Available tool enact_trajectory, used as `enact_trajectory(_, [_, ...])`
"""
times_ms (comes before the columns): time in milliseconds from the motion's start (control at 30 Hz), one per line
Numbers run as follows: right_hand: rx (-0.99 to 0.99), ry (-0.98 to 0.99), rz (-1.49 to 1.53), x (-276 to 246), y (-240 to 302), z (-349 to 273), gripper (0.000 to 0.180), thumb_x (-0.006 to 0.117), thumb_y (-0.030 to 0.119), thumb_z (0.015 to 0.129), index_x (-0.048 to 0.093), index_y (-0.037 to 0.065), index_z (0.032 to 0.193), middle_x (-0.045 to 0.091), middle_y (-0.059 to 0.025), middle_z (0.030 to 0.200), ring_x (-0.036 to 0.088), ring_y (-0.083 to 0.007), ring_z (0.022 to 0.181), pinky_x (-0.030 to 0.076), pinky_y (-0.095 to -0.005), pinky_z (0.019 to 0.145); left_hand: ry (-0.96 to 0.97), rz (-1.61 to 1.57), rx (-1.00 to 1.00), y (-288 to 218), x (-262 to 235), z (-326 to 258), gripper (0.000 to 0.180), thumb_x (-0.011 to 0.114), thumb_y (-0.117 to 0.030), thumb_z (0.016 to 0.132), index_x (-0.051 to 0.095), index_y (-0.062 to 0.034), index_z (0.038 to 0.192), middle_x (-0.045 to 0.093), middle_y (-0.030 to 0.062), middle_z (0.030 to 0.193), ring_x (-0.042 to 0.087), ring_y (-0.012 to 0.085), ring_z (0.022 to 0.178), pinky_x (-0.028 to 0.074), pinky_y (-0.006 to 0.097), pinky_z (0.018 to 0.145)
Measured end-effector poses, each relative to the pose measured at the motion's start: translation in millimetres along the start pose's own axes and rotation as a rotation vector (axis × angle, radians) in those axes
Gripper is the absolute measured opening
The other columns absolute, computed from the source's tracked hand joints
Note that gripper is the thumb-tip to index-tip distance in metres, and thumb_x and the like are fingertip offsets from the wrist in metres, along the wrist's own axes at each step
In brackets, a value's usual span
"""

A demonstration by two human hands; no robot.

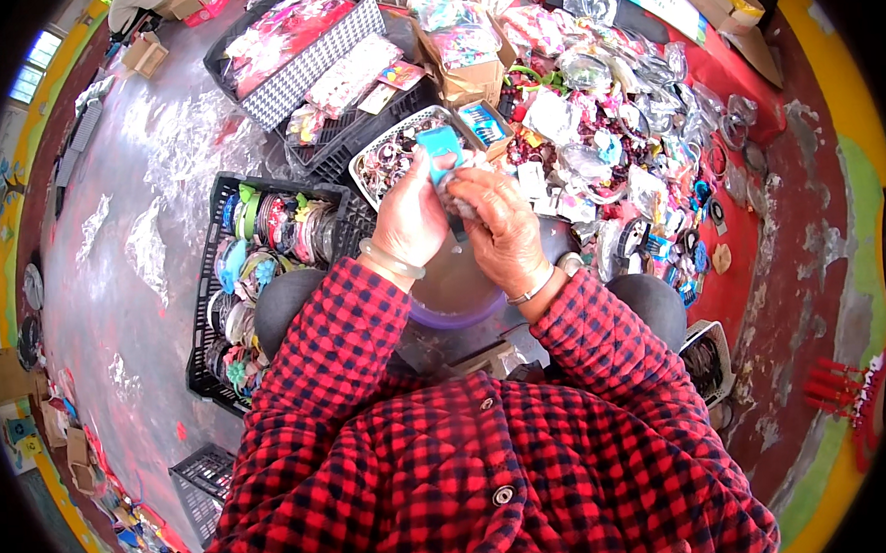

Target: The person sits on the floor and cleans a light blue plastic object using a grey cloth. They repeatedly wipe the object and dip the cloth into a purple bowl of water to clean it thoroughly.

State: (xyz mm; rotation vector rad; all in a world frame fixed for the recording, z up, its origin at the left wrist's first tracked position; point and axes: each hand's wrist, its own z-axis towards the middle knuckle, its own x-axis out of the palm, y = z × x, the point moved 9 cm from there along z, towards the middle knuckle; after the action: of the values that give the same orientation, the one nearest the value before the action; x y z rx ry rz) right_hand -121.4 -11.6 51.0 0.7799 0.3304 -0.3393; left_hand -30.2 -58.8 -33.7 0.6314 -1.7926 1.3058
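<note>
My left hand [410, 218] is closed on a small bright blue card [438, 141], its edge sticking up past the fingers. Beside it my right hand [503, 223] is closed, fingertips pinching a small greyish, shiny bit [462, 203] against the card's lower part; what this is I cannot make out. Both hands are raised over a basin with a purple rim [443, 320]. Just beyond them stands a white basket [365, 165] full of small dark and light pieces. A small box with a blue printed card [483, 124] sits at that basket's right.
At the left, a black crate [204, 334] holds rolled headbands or hair ties. Houndstooth-patterned bin [327, 67] and cardboard box [475, 80] with packets stand ahead. Loose accessories and plastic bags [596, 138] pile up on the right. A small basket [710, 358] is by my right knee.
</note>
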Motion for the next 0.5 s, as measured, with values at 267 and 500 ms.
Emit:
enact_trajectory(267, [-0.052,0.227,0.108,21,8,-6,0.044,0.057,-0.012,0.061,0.058,0.006,0.101,0.059,-0.0111,0.102,0.056,-0.0294,0.097,0.045,-0.0374,0.084,-0.142,-0.063,-0.038,-9,-2,-2,0.063,0.03,-0.053,0.092,0.03,-0.0034,0.13,0.045,0.0256,0.127,0.048,0.0396,0.113,0.04,0.05,0.094])
enact_trajectory(500, [-0.086,0.201,0.103,21,13,-3,0.034,0.057,-0.01,0.065,0.061,0.002,0.097,0.061,-0.0125,0.095,0.057,-0.0305,0.093,0.046,-0.0374,0.083,-0.17,-0.044,0.033,-2,-16,-1,0.046,0.036,-0.037,0.095,0.036,-0.0052,0.128,0.048,0.0241,0.123,0.048,0.0374,0.113,0.039,0.049,0.095])
